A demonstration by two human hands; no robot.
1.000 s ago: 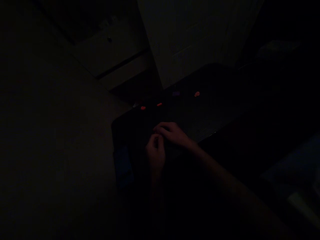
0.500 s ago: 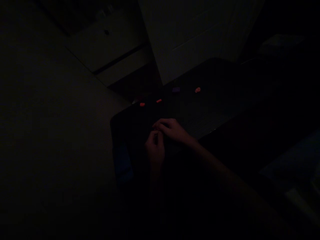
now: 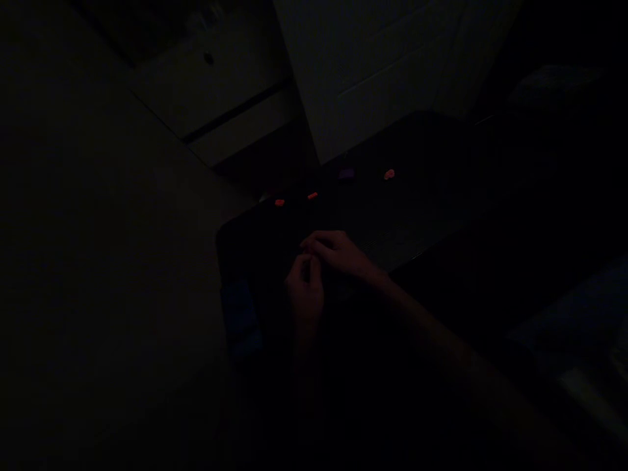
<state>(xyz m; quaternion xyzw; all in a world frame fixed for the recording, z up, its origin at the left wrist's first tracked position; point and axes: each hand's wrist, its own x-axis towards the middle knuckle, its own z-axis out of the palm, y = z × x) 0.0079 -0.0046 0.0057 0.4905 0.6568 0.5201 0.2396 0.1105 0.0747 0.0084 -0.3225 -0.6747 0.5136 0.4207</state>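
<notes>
The scene is very dark. My left hand (image 3: 306,281) is closed in a pinch over the dark table (image 3: 407,222), its fingertips meeting those of the other hand. From the right reaches my right hand (image 3: 334,250), also with thumb and fingers pressed together. Whatever lies between the fingertips is too small and dim to make out. Beyond the hands lie a small orange-red lump (image 3: 279,203), a short orange-red bar (image 3: 313,195) and another orange-red lump (image 3: 389,174).
A small flat purple block (image 3: 346,174) lies near the table's far edge. At the left end is a dark blue flat object (image 3: 241,319). A pale panel (image 3: 373,85) stands behind the table, beside a cabinet with drawers (image 3: 230,98).
Both hands keep nearly the same pose with fingertips together. The picture has grown a little darker, and the view has shifted very slightly.
</notes>
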